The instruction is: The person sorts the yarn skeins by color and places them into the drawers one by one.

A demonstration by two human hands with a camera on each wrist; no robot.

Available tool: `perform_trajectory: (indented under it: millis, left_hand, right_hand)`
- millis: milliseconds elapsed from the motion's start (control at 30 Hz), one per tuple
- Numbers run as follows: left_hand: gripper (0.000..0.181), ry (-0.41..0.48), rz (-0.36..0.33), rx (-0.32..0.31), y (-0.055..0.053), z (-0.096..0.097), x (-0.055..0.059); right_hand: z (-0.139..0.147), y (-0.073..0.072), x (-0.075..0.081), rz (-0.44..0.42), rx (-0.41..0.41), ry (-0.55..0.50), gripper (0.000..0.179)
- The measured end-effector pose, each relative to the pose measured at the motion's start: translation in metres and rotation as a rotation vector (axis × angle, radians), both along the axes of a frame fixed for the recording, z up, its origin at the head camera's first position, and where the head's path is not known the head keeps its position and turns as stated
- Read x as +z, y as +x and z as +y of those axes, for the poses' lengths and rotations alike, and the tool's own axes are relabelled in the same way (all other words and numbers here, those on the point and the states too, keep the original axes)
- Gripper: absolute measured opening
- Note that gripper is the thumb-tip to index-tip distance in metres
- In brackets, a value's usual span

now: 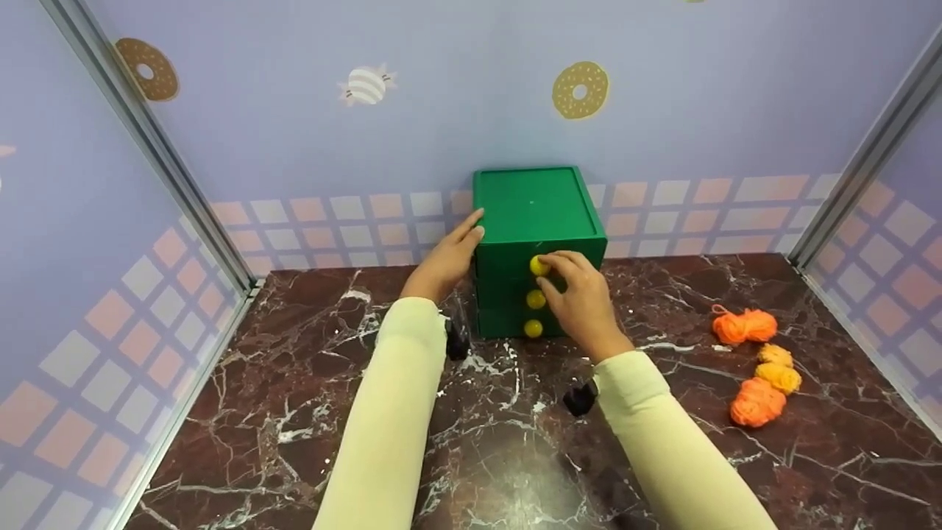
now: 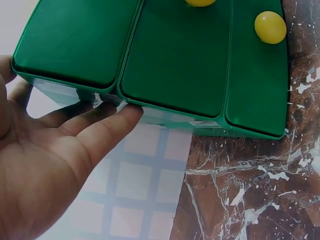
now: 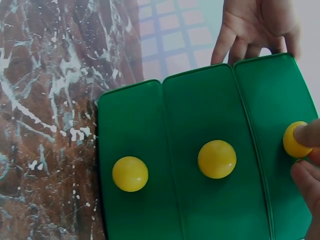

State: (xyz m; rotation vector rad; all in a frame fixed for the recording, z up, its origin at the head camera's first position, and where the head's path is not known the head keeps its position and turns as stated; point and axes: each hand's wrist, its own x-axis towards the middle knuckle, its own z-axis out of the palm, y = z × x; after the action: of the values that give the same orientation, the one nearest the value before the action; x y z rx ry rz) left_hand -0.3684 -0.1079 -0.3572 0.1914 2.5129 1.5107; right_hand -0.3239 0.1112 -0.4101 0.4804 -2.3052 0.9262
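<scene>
A green three-drawer box (image 1: pixel 537 206) stands on the dark marbled table against the back wall. Each drawer front carries a round yellow knob. My right hand (image 1: pixel 585 298) pinches the top knob (image 3: pixel 294 142) between thumb and fingers. Below it, the middle knob (image 1: pixel 536 299) and the bottom knob (image 1: pixel 533 328) are untouched. All three drawer fronts sit flush in the right wrist view. My left hand (image 1: pixel 445 261) rests along the box's left side, its fingers extended. In the left wrist view, the fingertips (image 2: pixel 132 112) touch the side near the middle drawer, and the thumb is partly cut off.
Over on the right of the table lie an orange yarn bundle (image 1: pixel 745 325), yellow yarn (image 1: pixel 778 375) and another orange yarn ball (image 1: pixel 758 403). Patterned wall panels (image 1: pixel 441 110) enclose the back and both sides, with metal posts (image 1: pixel 158 154) at the corners.
</scene>
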Motion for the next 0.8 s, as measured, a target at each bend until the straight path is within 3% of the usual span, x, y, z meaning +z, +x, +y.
perform_trajectory:
  millis: [167, 400, 600, 800]
  left_hand:
    - [0.050, 0.015, 0.011, 0.004, -0.001, -0.001, -0.002]
    - [0.050, -0.032, 0.042, 0.009, -0.002, -0.001, -0.002]
    - [0.048, -0.017, 0.030, 0.014, -0.002, 0.001, -0.003]
    - [0.048, 0.004, 0.023, 0.023, -0.002, 0.003, -0.002]
  right_hand:
    - [0.001, 0.002, -0.005, -0.020, 0.008, -0.012, 0.034]
    - [0.002, 0.002, -0.014, -0.042, -0.022, -0.055, 0.039]
    - [0.001, 0.003, -0.027, -0.060, -0.071, -0.095, 0.034]
    - [-0.002, 0.002, -0.038, -0.088, -0.071, -0.105, 0.030]
